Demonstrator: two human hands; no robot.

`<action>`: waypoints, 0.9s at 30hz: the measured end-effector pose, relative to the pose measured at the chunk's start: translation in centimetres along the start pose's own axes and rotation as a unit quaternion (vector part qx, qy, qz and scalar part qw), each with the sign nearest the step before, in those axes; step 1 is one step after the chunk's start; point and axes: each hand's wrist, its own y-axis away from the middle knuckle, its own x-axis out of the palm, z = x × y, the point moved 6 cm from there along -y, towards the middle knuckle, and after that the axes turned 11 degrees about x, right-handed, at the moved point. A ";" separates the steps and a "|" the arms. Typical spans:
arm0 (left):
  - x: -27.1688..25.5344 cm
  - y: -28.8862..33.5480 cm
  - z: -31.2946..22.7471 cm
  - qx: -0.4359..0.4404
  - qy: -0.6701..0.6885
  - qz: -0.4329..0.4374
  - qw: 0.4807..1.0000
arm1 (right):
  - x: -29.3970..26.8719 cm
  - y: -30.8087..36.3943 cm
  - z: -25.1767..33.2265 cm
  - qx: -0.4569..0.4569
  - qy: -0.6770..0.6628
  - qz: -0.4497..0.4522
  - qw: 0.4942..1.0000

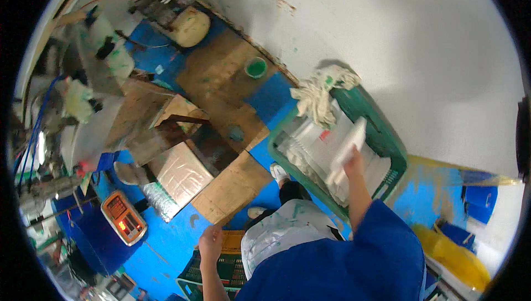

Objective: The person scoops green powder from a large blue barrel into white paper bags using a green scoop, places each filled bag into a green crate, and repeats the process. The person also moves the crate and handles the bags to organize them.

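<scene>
My right hand (354, 164) is closed on one end of a white, flat packet (352, 138), blurred by motion, above a green plastic crate (395, 157). Inside the crate lie several whitish, translucent plastic packets (312, 139), one with a red mark. A stained cream cloth (318, 102) drapes over the crate's far corner. Down at the lower left, my left hand (211, 241) hangs beside a second green crate (191, 276) that has a yellow piece (232, 241) at its top. Its fingers are loosely bent and apart, with nothing seen in them.
Ahead on the left is a machine with a wrapped silvery block (182, 174). A lit orange-and-white scale (124, 218) stands left of it. Brown cardboard (229, 187) covers part of the blue floor, with a cup of green paint-like liquid (255, 67) farther off. A white wall (409, 52) bounds the right.
</scene>
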 end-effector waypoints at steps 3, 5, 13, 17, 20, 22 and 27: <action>-1.2 -1.4 -3.7 0.004 0.057 -0.037 0.998 | 6.6 9.9 0.0 -0.023 0.108 0.171 0.979; -0.9 -2.4 -5.9 -0.006 0.180 -0.047 0.982 | 13.4 14.9 -5.4 0.040 0.177 0.284 0.942; -0.9 -1.8 1.6 -0.259 0.740 -0.187 0.592 | 23.8 28.6 -38.6 0.247 0.560 0.313 0.726; -12.2 -4.7 6.9 -0.061 0.518 -0.458 0.720 | 34.5 30.2 -43.8 -0.080 0.666 0.355 0.651; -20.4 -9.2 10.1 -0.052 0.206 -0.532 0.820 | 44.3 29.0 -44.9 -0.299 0.664 0.327 0.602; -22.1 -12.2 12.7 -0.065 0.185 -0.543 0.817 | 47.5 26.5 -45.9 -0.320 0.717 0.262 0.560; -20.9 -16.0 17.7 -0.102 0.235 -0.486 0.836 | 47.9 20.6 -46.8 -0.304 0.770 0.114 0.549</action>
